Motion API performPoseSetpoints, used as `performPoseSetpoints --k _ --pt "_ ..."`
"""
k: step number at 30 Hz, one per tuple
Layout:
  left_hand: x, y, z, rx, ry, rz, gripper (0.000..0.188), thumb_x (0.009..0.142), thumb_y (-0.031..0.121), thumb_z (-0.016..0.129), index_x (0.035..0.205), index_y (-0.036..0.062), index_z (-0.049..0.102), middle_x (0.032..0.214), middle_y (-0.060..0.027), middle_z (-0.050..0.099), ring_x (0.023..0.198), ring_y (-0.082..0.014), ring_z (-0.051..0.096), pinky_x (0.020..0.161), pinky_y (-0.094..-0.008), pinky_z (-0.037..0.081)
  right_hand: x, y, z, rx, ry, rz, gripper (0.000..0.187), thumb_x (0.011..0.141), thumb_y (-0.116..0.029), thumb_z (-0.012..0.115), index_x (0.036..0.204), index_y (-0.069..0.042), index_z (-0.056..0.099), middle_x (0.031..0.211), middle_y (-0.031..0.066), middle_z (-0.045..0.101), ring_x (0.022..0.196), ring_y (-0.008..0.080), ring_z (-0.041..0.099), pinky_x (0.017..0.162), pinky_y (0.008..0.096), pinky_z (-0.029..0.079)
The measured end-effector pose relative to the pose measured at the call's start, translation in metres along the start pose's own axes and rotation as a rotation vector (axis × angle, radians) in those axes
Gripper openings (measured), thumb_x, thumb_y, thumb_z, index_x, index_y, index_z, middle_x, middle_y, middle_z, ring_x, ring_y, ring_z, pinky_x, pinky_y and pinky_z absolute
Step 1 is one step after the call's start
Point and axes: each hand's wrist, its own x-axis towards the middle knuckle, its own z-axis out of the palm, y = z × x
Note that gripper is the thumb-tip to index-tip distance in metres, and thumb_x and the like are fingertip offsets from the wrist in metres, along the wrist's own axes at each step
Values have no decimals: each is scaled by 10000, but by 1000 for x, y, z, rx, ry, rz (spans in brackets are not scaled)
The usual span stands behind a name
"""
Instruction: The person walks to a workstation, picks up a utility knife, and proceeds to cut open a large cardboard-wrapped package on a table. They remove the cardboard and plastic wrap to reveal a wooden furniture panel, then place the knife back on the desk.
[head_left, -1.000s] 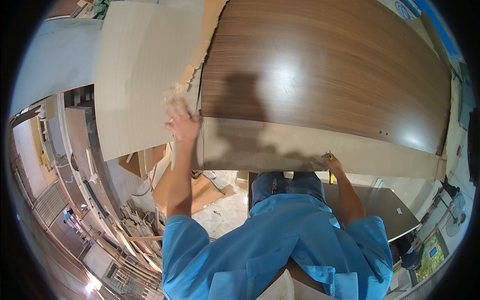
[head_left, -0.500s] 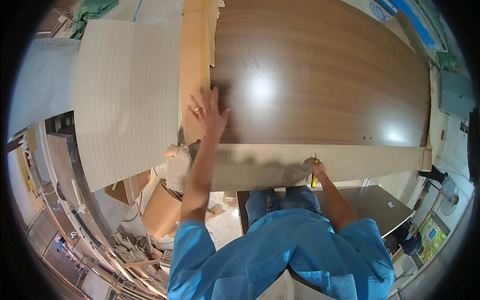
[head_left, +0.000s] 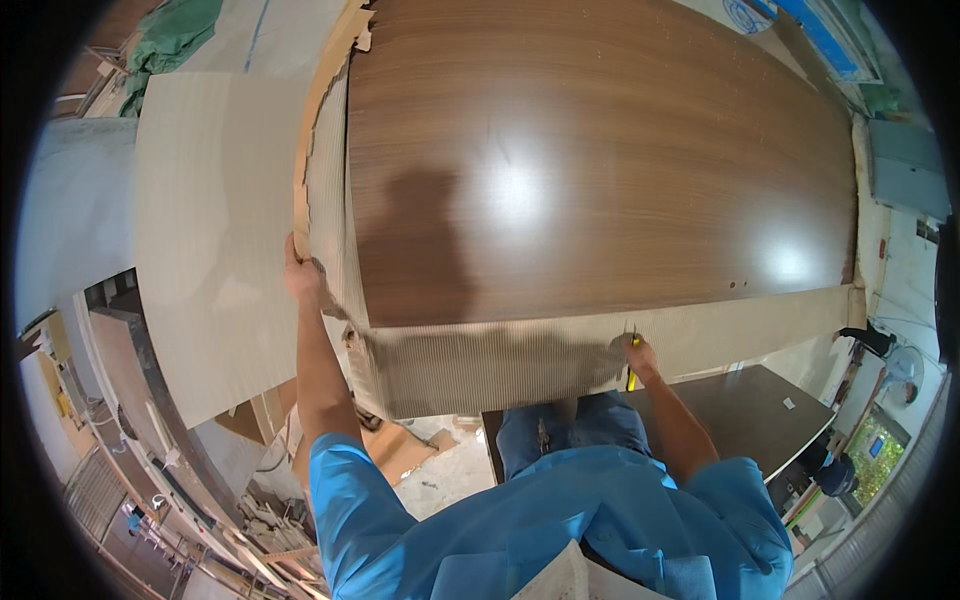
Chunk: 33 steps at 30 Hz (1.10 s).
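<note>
A brown wood-grain panel (head_left: 600,180) lies before me, with corrugated cardboard (head_left: 480,365) folded down along its near side. At the panel's left edge stands a raised cardboard flap (head_left: 328,205) with a torn tan border. My left hand (head_left: 303,278) grips this flap's outer edge near the corner; some of its fingers are hidden behind the cardboard. My right hand (head_left: 642,357) is closed around a yellow utility knife (head_left: 632,378) and is over the near cardboard strip. The knife points away from me, and I cannot tell whether its blade touches the cardboard.
A large pale sheet (head_left: 215,240) lies left of the panel. A dark board (head_left: 745,415) sits below the near edge on the right. Wood offcuts (head_left: 270,515) are heaped at lower left, and a fan (head_left: 903,372) stands at far right.
My left hand has moved left from the panel's edge and taken hold of the cardboard flap, which has swung up and outward off the panel. The right hand keeps the knife nearly in place.
</note>
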Motion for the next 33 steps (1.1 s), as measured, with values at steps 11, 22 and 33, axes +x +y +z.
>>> performPoseSetpoints --k 11,22,33 --pt "27 -32 77 201 -84 -300 562 916 233 588 1425 106 387 1277 -158 562 1147 -301 560 931 -425 469 -21 -5 -22 261 -144 28 659 883 -500 532 1402 -101 463 1018 188 691 926 308 679 797 405 532" --pt "-169 110 89 277 -34 674 576 993 346 497 1459 52 332 1511 -197 300 1359 -409 322 1097 -502 315 -53 -39 -37 441 -101 130 621 923 -400 512 1462 -134 356 894 150 700 770 248 695 741 399 545" --pt "-185 158 87 351 -390 380 581 901 294 610 1383 22 433 1429 -243 405 1303 -389 411 1055 -447 374 -71 33 -88 1239 -144 -2 455 924 -369 595 1242 -45 571 754 85 655 472 157 562 501 306 507"
